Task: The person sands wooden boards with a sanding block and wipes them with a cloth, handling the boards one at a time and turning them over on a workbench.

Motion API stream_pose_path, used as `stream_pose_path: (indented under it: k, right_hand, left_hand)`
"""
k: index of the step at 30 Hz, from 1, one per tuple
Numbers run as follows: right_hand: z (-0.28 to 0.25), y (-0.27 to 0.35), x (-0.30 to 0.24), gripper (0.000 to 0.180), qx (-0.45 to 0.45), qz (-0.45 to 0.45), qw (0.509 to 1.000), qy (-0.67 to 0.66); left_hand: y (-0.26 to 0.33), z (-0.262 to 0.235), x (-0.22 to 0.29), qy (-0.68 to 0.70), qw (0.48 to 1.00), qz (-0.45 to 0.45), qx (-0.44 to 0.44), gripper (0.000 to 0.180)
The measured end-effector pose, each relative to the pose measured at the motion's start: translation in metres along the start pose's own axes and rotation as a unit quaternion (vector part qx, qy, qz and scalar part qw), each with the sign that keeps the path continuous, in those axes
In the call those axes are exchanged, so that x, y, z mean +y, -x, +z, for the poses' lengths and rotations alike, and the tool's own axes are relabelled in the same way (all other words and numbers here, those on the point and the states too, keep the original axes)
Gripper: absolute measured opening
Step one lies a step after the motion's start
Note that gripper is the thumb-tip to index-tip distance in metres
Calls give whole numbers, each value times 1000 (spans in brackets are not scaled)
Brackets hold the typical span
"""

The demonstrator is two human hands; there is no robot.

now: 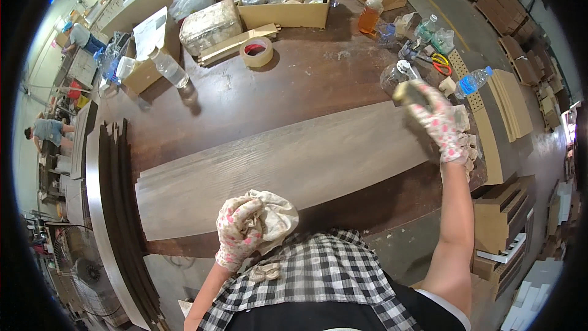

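Workshop seen from above: a dark wooden workbench (257,95) carries a long grey-brown board (288,168) lying across its near edge. Gloved left hand (237,233) grips a crumpled rag (275,217) at the board's near edge. Gloved right hand (438,124) clasps a small pad (409,92) at the board's far right corner. Wiping seems underway; the next move likely calls for even strokes along the grain.
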State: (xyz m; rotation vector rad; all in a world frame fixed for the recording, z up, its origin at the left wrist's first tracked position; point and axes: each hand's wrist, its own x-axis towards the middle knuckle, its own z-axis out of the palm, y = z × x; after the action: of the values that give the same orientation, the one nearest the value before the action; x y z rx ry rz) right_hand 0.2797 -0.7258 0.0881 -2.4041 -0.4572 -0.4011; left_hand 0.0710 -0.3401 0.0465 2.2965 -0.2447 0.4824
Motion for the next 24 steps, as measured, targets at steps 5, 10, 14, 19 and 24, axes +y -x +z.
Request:
stream_pose_path:
  k: [5,10,14,19,24]
  right_hand:
    - [48,-6,-53,44,-161,-26,987,-1]
    - [98,-18,-125,44,-233,-80,969,-34]
    - [166,-24,-198,43,-273,-163,946,-61]
    - [258,-23,-315,47,-300,-289,907,-68]
    - [339,-22,-397,44,-267,-368,880,-135]
  left_hand:
    - [19,-24,-17,-10,1000,18,21,30]
    - [38,-52,-34,-9,998,14,67,31]
    - [53,-67,-56,9,995,28,94,34]
    - [67,-65,-73,42,995,48,81,38]
    - [56,-68,-69,37,994,74,71,33]
